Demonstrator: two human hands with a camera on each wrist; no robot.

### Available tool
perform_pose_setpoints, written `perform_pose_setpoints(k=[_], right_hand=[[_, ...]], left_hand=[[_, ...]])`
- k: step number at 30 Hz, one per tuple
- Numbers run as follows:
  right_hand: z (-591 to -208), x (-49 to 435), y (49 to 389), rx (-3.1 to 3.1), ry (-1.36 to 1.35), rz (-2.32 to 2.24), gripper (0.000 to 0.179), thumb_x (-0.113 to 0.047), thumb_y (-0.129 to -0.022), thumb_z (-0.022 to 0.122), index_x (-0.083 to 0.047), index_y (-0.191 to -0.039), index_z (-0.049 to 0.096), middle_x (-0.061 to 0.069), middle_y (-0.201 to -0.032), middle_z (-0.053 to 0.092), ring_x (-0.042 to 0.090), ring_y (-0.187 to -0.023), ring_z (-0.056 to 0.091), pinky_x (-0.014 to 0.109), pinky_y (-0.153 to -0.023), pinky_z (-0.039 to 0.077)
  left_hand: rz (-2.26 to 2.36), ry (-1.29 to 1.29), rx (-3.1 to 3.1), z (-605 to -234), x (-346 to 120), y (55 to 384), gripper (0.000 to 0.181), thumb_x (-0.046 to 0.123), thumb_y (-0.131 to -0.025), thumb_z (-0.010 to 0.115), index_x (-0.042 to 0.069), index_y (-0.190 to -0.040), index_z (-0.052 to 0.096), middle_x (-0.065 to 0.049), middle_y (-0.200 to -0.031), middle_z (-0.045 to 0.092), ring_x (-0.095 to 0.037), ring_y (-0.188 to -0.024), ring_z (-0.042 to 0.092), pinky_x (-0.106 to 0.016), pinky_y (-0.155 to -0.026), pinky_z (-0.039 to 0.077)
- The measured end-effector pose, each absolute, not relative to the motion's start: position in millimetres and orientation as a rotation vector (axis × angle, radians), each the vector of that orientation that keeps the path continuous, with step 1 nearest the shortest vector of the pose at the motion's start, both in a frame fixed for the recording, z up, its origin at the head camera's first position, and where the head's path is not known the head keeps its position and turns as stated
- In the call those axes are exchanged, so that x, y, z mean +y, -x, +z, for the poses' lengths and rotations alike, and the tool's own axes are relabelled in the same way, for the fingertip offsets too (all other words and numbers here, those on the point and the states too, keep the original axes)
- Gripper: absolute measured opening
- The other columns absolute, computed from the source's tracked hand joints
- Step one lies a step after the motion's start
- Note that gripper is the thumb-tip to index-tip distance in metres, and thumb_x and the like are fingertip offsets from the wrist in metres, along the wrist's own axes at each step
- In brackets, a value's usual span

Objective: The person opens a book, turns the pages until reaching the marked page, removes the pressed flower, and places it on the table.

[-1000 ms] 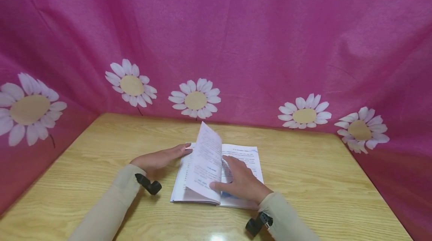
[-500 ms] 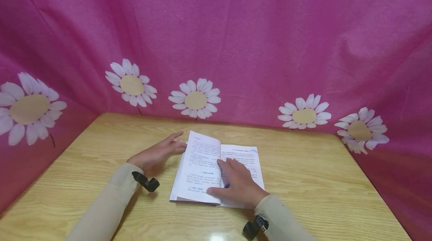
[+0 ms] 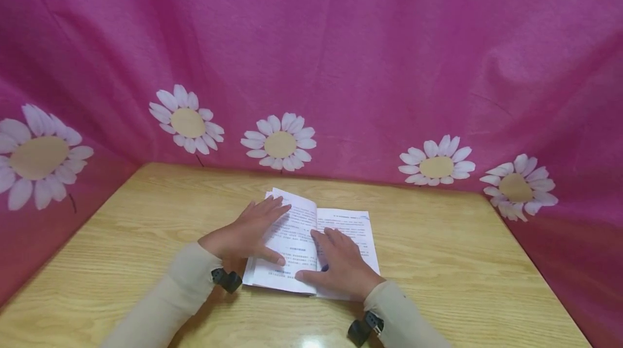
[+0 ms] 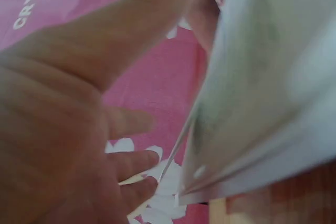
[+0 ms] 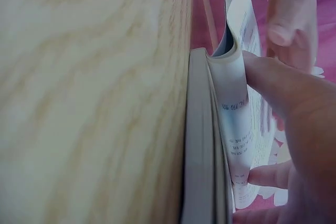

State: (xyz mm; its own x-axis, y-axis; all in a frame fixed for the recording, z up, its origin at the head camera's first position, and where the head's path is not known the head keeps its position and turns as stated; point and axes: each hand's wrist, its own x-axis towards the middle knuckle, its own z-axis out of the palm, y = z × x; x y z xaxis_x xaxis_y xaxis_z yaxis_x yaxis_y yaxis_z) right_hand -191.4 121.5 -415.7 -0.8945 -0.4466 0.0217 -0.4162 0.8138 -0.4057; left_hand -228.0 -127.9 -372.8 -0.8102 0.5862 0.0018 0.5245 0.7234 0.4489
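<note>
Where the left wrist view catches the pink cloth (image 3: 370, 50) behind your hand, you can read pale capitals, "CRYIN", cut off at the frame's top edge; nothing more of that word shows. The open book (image 3: 311, 245) carries printed lines on both pages, but the print is too small and too blurred in all 3 views to make out.

Your left hand (image 3: 248, 234) lies flat on the book's left page, fingers straight and a little spread, thumb stretched along the lower part of the page; it presses the paper down and grips nothing. In the left wrist view the pages (image 4: 262, 93) stand close beside your palm, their edges fanned.

Your right hand (image 3: 338, 267) lies on the right page, fingers straight and pointing toward the spine, thumb reaching across onto the left page. In the right wrist view your thumb (image 5: 278, 85) presses the curled-over leaves near the book's near edge, flat against them and not closed round them.

The book lies open on the wooden table (image 3: 462, 261), near its middle, just in front of you, with the daisy-printed pink cloth rising behind and on both sides.
</note>
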Motion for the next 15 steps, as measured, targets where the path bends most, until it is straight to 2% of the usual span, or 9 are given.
perform_pose_setpoints(k=[3, 7, 15], right_hand=[[-415.2, 120.9, 191.1, 2.916, 0.702, -0.628, 0.097, -0.074, -0.079, 0.056, -0.013, -0.151, 0.032, 0.016, -0.153, 0.030, 0.037, -0.142, 0.022, 0.052, -0.114, 0.017], [-414.5, 120.9, 189.8, 2.908, 0.709, -0.642, 0.097, -0.073, -0.079, 0.057, -0.012, -0.151, 0.032, 0.018, -0.153, 0.030, 0.038, -0.142, 0.023, 0.053, -0.114, 0.017], [-412.9, 121.5, 191.1, 2.889, 0.688, -0.654, 0.099, -0.076, -0.079, 0.054, -0.014, -0.152, 0.030, 0.017, -0.154, 0.029, 0.036, -0.142, 0.022, 0.051, -0.115, 0.017]], left_hand=[[0.564, -0.871, 2.781, -376.0, -126.6, 224.3, 0.115, 0.057, -0.067, 0.082, 0.005, -0.152, 0.025, -0.017, -0.160, 0.013, -0.035, -0.147, 0.004, -0.057, -0.114, -0.004], [0.535, -0.780, 2.760, -380.9, -127.9, 223.8, 0.119, 0.059, -0.064, 0.082, 0.005, -0.153, 0.024, -0.015, -0.160, 0.013, -0.033, -0.148, 0.003, -0.054, -0.115, -0.005], [0.480, -0.711, 2.731, -389.9, -127.7, 228.5, 0.119, 0.058, -0.065, 0.081, 0.003, -0.153, 0.021, -0.014, -0.160, 0.015, -0.032, -0.148, 0.004, -0.051, -0.117, -0.003]])
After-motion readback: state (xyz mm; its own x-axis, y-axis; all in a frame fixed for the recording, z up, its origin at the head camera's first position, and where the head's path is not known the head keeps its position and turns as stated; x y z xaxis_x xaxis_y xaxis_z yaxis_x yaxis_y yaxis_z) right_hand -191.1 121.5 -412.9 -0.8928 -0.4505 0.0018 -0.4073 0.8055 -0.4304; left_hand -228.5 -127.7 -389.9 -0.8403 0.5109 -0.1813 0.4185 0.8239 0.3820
